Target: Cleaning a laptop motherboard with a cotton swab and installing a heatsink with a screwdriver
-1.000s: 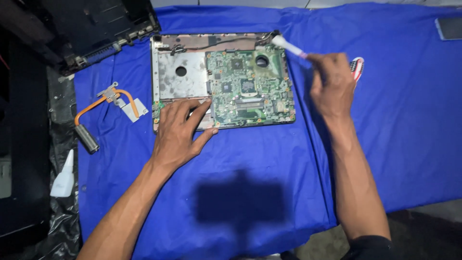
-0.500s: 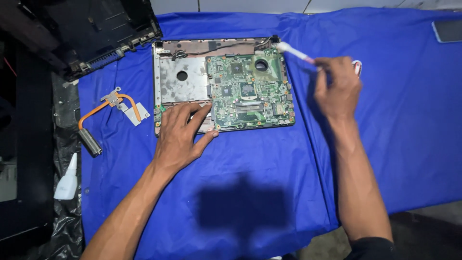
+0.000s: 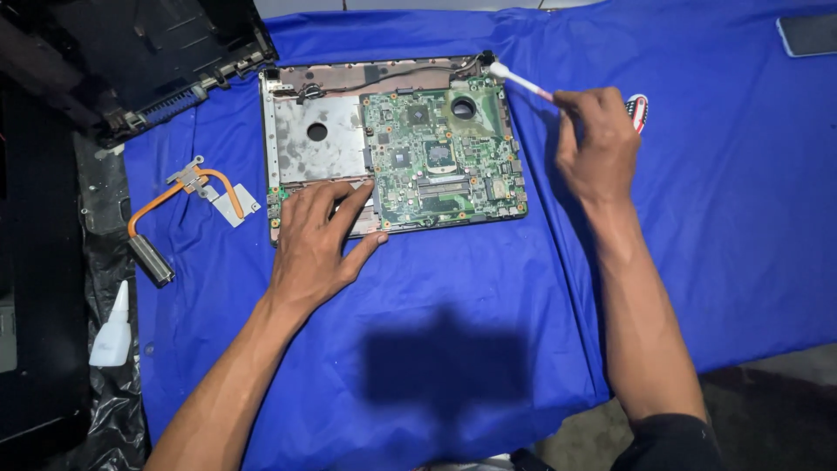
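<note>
Opened laptop base with green circuit board, centred on blue cloth; left hand spread flat on its front edge; right hand pinching white brush, bristles at rear right corner; copper heat pipe lying left, apart

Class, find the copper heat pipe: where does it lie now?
The copper heat pipe lies on the blue cloth, left of the open laptop base, apart from both hands.

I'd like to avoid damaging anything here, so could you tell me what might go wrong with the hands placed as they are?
The brush in the right hand could snag small parts on the bare green circuit board. The left hand presses on the laptop base at its near edge, so it might slide on the blue cloth.
</note>
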